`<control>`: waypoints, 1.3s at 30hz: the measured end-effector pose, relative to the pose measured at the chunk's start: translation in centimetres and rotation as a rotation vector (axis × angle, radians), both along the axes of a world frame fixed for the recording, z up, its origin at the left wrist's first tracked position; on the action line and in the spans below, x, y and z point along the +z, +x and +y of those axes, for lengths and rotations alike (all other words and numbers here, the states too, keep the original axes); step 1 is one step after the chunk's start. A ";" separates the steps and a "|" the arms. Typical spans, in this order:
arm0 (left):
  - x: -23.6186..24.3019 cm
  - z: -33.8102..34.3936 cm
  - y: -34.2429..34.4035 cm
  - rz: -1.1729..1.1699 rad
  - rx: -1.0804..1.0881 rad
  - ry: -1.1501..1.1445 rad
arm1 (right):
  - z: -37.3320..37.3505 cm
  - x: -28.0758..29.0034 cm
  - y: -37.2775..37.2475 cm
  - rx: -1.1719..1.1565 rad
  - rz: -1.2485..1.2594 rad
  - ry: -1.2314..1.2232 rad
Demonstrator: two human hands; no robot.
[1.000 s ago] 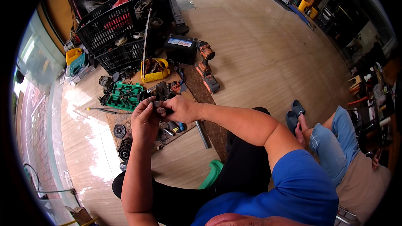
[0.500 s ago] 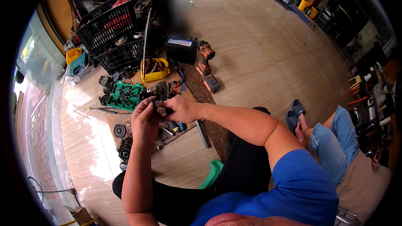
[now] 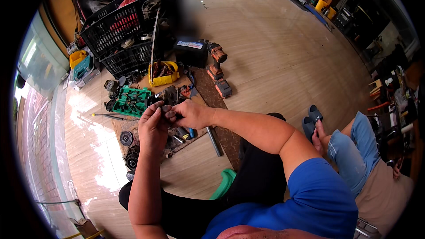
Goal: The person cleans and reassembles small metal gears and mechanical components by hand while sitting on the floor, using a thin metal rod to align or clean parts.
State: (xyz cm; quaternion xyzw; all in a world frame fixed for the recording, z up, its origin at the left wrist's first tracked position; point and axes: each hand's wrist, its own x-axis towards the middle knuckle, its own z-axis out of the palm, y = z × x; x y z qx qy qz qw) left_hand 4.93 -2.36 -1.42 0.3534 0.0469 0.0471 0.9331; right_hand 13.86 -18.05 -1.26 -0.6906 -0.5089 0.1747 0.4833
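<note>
My left hand (image 3: 152,126) and my right hand (image 3: 188,113) meet over a work mat, fingertips pinched together. Between them is a small dark piece, mostly covered by the fingers, too small to name. Just beyond the hands lies an open green tool case (image 3: 132,99) with dark bits in it. Dark greasy machine parts (image 3: 168,95) sit right behind my fingers. Below my right hand are a blue-handled tool (image 3: 191,133) and a metal tube (image 3: 214,141). A black pulley-like wheel (image 3: 126,138) lies left of my left hand, with a ringed part (image 3: 131,159) nearer me.
An orange and black cordless drill (image 3: 218,71) stands beside a black battery (image 3: 191,52). A yellow container (image 3: 163,74) of parts and stacked black crates (image 3: 113,24) are at the far left. A seated person in denim shorts (image 3: 354,155) is at my right. A green curved object (image 3: 224,183) lies by my legs.
My fingertips have shifted very slightly around the small piece. Both arms and everything on the mat look the same.
</note>
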 end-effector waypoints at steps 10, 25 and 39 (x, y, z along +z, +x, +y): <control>0.7 -0.4 -0.1 0.029 -0.080 0.074 | -0.8 0.2 1.4 0.041 -0.331 -0.158; 0.1 -0.4 -0.2 0.037 -0.173 0.100 | -1.3 0.2 2.3 0.000 -0.429 -0.211; 0.4 -0.7 -0.2 0.061 -0.161 0.097 | -1.4 0.9 1.8 0.002 -0.403 -0.247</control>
